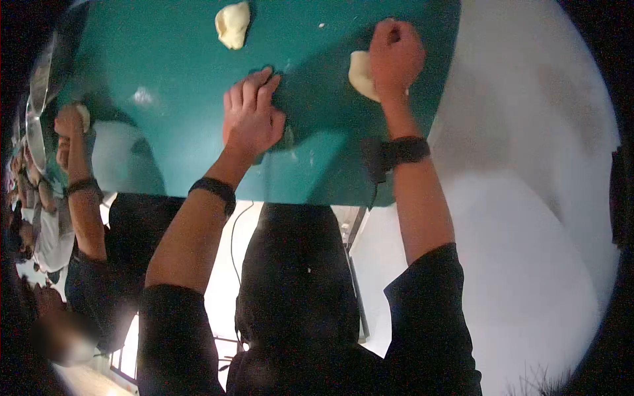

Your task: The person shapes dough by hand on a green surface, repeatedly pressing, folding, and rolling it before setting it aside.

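Observation:
My left hand (253, 115) rests on the green table (191, 142), its fingers apart and slightly bent, with nothing in it. On the right, my right hand (396, 59) is curled closed over a pale dough piece (361, 76). The dough shows mostly to the left of that hand; the rest lies hidden beneath it. Another pale, folded dough piece (232, 26) sits by itself near the top edge of the view. Both wrists wear dark bands.
At the left, a co-worker's hands (68, 125) are at the table, close to a small pale piece (83, 117). More people appear at the far left. A tiny pale crumb (321, 25) lies near the top. The table's right edge borders a pale floor (522, 218).

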Demonstrator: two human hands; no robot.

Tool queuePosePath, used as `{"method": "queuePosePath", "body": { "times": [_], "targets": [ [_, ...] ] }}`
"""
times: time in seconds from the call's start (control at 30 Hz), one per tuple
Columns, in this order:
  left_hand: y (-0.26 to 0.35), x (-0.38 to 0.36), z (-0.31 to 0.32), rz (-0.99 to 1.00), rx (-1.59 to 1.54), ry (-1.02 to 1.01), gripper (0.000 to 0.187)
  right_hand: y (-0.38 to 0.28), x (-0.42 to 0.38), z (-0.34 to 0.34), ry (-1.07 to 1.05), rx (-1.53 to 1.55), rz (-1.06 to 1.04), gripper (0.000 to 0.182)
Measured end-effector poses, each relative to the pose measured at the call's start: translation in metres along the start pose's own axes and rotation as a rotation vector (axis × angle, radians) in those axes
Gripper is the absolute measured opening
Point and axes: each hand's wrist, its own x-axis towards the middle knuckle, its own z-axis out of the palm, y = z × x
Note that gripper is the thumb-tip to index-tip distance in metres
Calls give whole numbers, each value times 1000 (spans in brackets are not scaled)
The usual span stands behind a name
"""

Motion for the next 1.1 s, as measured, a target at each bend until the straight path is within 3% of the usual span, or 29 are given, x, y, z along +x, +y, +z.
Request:
{"method": "queuePosePath", "body": {
  "times": [0.27,0.37,0.4,0.63,0.73,0.83,0.97,1.1],
  "targets": [
    [-3,-2,10,33,-1,32,59,3,-93,-61,105,252,99,22],
    [-3,1,9,46,-4,51,57,-6,-116,-93,-5,248,420,25],
    [-2,1,7,47,-2,48,56,11,-120,-99,-11,107,270,25],
    [4,4,6,35,2,41,54,13,-84,-107,49,36,22,29],
    [5,2,7,46,22,38,55,-4,-72,-93,-81,120,46,26],
    [6,6,7,34,27,72,55,-32,-67,-49,43,84,-75,22],
    [11,8,2,4,0,30,57,-44,-45,-11,-37,38,-163,21],
    [14,14,2,-31,-4,25,58,-48,-29,-5,-150,41,-101,19]
  ]
}}
